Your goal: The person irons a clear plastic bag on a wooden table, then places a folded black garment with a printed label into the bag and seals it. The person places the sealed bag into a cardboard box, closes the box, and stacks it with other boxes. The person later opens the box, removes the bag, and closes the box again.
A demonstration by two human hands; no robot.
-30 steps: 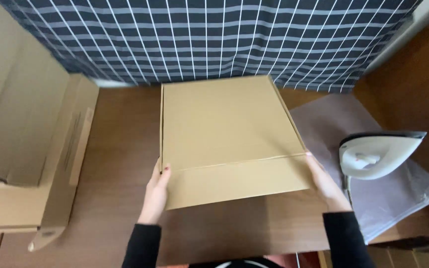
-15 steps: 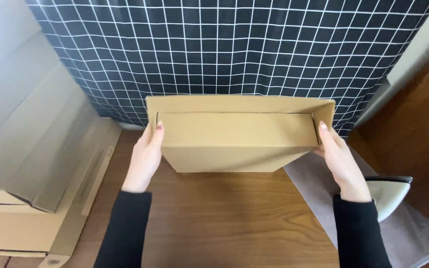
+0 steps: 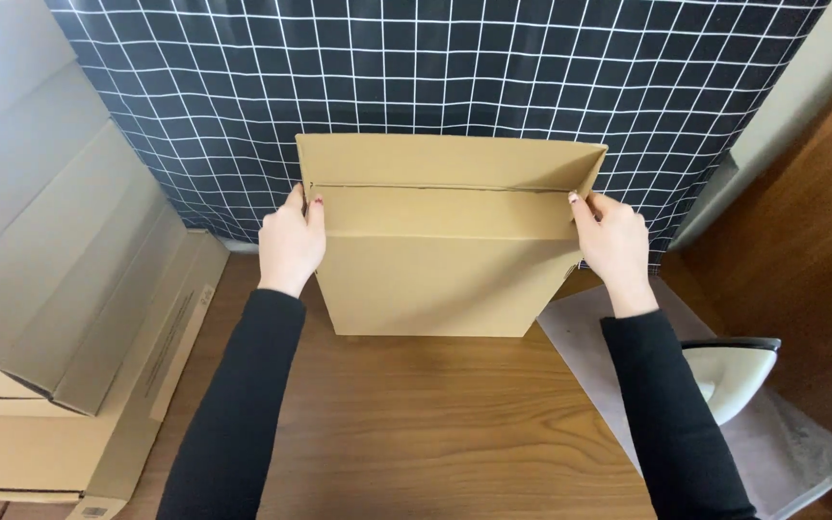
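Fingers of both hands, left hand [image 3: 291, 243] and right hand [image 3: 614, 246], clamp the smooth, flat cardboard box [image 3: 440, 250] upright.

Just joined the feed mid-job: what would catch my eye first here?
A tan cardboard box stands upright at centre on the wooden table, gripped at its upper edges by the left hand and right hand. Behind it hangs a dark grid-patterned curtain; a white iron rests at right.

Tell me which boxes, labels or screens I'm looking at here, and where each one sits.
Flat cardboard box: centre, upright on the wooden table, plain tan, held at both sides by the hands.
Stack of flattened cartons: left, leaning, tan.
Small label: carton's bottom corner, white with dark marks.
No screens.
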